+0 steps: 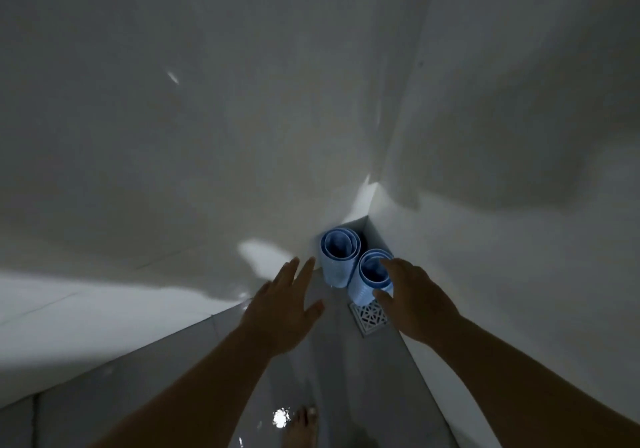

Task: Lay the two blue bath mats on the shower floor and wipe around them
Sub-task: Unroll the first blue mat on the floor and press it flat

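Observation:
Two blue bath mats stand rolled up on end in the far corner of the shower. The far roll [337, 260] leans against the left wall. The near roll [369, 281] stands just in front of it, beside the right wall. My right hand [412, 298] reaches over the near roll, fingers spread around its top rim, thumb at its near side; whether it grips is unclear. My left hand [285, 305] is open with fingers spread, just left of the far roll and apart from it. The grey shower floor [311, 361] is wet and shiny.
A square metal drain grate [370, 317] lies in the floor right in front of the near roll. White tiled walls [173, 170] close in on the left and right and meet at the corner. My bare foot [301, 427] stands on the floor at the bottom.

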